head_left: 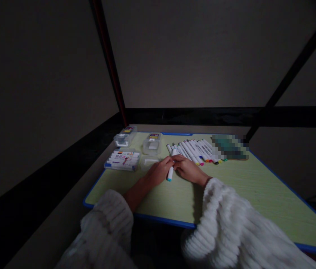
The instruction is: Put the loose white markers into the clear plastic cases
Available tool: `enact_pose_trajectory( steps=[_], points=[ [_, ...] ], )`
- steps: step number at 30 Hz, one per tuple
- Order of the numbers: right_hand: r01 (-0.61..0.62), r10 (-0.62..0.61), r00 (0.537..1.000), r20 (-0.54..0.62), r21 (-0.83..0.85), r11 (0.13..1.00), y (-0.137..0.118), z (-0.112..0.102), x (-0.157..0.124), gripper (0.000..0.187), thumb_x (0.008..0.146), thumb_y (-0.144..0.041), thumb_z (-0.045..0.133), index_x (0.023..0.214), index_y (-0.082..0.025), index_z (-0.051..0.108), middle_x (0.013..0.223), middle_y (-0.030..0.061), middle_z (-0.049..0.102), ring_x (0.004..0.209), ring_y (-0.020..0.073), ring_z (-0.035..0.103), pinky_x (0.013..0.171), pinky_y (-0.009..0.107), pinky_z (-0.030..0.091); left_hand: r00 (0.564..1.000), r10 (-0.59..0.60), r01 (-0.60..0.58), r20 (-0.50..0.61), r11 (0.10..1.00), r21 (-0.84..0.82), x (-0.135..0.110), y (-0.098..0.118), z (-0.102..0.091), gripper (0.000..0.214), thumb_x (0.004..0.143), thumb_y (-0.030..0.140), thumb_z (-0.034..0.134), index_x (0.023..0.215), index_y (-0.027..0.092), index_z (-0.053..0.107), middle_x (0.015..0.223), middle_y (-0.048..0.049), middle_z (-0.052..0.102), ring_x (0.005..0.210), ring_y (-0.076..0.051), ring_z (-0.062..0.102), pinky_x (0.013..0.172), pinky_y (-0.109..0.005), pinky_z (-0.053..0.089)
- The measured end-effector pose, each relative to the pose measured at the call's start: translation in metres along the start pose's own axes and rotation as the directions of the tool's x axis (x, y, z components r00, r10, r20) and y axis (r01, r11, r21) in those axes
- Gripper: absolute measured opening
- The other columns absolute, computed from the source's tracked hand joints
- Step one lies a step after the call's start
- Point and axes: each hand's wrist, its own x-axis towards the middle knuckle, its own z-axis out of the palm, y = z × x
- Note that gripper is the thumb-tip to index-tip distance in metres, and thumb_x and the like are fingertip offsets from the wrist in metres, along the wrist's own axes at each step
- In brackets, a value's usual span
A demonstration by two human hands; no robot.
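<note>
Both my hands rest on a pale green table (247, 186) with a blue edge. My left hand (159, 171) and my right hand (187, 169) meet over a white marker (170, 172) with a light blue end, and the fingers of both are closed on it. Just behind my hands lies a row of several white markers (195, 150) with coloured ends. White fluffy sleeves cover both my forearms.
Two clear plastic boxes (125, 136) (152, 143) stand at the table's back left. A flat pack of markers (122, 160) lies in front of them, with a clear lid (149, 162) beside it. A blurred dark green object (230, 147) sits at the back right. Dark rails run behind the table.
</note>
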Motion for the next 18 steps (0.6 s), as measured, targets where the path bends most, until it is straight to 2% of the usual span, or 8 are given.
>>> enact_pose_trajectory(
  steps=[12, 18],
  points=[
    [0.011, -0.011, 1.0, -0.021, 0.041, 0.999, 0.0016, 0.0014, 0.0006, 0.029, 0.065, 0.006, 0.045, 0.062, -0.017, 0.063, 0.096, 0.0089, 0.063, 0.101, 0.021, 0.056, 0.089, 0.037, 0.046, 1.0, -0.003, 0.003, -0.015, 1.0, -0.024, 0.0003, 0.0043, -0.0047, 0.016, 0.086, 0.011, 0.041, 0.09, 0.018, 0.055, 0.1, -0.0029, 0.052, 0.091, -0.014, 0.057, 0.082, -0.024, 0.049],
    [-0.009, 0.01, 0.999, -0.045, 0.032, 0.999, 0.0016, -0.0006, -0.0009, 0.029, 0.068, 0.005, 0.044, 0.069, -0.016, 0.065, 0.101, 0.0108, 0.063, 0.104, 0.0223, 0.055, 0.089, 0.039, 0.046, 0.999, -0.01, 0.007, -0.044, 0.999, -0.049, -0.0004, 0.0045, -0.006, 0.02, 0.087, 0.01, 0.039, 0.094, 0.018, 0.056, 0.104, -0.0032, 0.053, 0.095, -0.014, 0.057, 0.085, -0.026, 0.048]
  ],
)
